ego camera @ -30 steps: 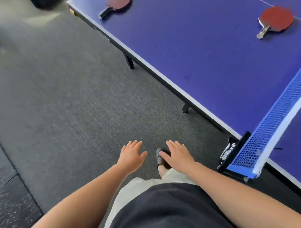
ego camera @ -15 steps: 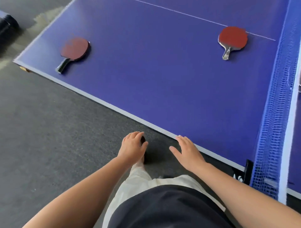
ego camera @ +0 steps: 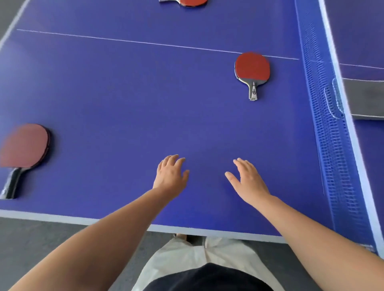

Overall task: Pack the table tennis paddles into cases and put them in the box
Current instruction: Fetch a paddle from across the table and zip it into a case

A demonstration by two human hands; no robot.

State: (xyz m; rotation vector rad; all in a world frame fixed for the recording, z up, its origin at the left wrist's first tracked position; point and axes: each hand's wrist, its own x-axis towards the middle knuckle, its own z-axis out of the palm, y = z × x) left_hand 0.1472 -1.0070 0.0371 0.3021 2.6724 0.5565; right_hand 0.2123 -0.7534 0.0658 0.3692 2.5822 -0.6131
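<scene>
- left hand [ego camera: 170, 174] extends over the blue table [ego camera: 124, 99], fingers loosely curved and slightly apart, holding nothing.
- right hand [ego camera: 248, 180] beside it, fingers straight, thumb spread, holding nothing.
- red paddle [ego camera: 252, 71] lies flat ahead of the right hand, near the net [ego camera: 324, 116], handle toward the person.
- second paddle [ego camera: 24, 153] lies at the left near the table's near edge, blurred.
- third paddle [ego camera: 192, 2] cut off at the top edge.

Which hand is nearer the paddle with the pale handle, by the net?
Right. The right hand hovers open just below the paddle, almost in line with its handle. The left hand is farther off, below and left of it.
</scene>
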